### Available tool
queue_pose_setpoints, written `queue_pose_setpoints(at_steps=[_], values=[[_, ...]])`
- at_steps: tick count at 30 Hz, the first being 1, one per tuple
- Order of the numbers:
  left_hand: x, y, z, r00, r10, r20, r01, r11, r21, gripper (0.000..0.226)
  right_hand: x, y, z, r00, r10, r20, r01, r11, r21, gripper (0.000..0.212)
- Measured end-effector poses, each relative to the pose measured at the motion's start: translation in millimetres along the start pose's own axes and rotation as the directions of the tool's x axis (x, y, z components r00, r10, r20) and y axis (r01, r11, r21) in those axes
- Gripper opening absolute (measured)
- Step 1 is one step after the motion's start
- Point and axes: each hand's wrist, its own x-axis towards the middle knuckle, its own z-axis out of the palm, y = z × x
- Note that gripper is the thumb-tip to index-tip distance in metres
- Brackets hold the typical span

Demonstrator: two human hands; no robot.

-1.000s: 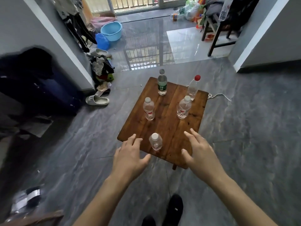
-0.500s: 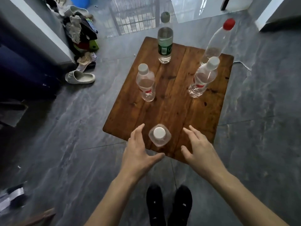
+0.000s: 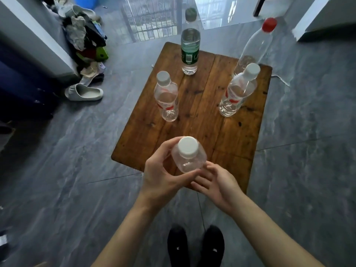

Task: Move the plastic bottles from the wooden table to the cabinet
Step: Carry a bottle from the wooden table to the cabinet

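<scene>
While L hand point(image 3: 161, 176) is gripping a white-capped unlabeled bottle point(image 3: 188, 157), R hand point(image 3: 215, 182) fingers are touching it; the green-label bottle's point(image 3: 189, 49) print is unreadable.

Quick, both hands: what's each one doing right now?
Left hand: grips the small clear white-capped plastic bottle.
Right hand: fingers touch that bottle's lower side; a grip cannot be told.

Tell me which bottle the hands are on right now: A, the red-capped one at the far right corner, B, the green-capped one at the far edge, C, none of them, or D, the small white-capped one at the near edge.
D: the left hand curls round the small white-capped bottle at the near edge of the wooden table, and the right hand touches its base.
</scene>
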Motion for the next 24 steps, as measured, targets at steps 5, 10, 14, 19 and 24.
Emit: queue_pose_setpoints(at_steps=[5, 10, 14, 19, 24], values=[[14.5, 67.3, -15.6, 0.990, 0.117, 0.074, -0.116, 0.993, -0.011, 0.071, -43.3, -20.1, -2.9, 0.989, 0.072, 0.126, -0.099, 0.971, 0.219, 0.040], [18.4, 151.8, -26.4, 0.957, 0.218, 0.191, -0.207, 0.975, -0.076, 0.070, -115.7, -51.2, -4.1, 0.981, 0.091, 0.170, -0.138, 0.947, 0.289, 0.045], [23.9, 235.4, -34.4, 0.926, 0.264, 0.271, -0.244, 0.964, -0.108, 0.070, -195.2, -84.8, -5.8, 0.985, 0.054, 0.161, -0.113, 0.917, 0.382, 0.042], [21.0, 356.6, -21.4, 0.856, 0.358, 0.372, -0.327, 0.934, -0.146, 0.063, -304.9, -131.8, -15.4, 0.993, -0.086, 0.084, 0.037, 0.883, 0.468, 0.041], [4.3, 473.6, 17.0, 0.716, 0.491, 0.497, -0.441, 0.869, -0.223, 0.055, -403.8, -160.4, -50.3, 0.967, -0.250, 0.042, 0.182, 0.800, 0.572, 0.052]])
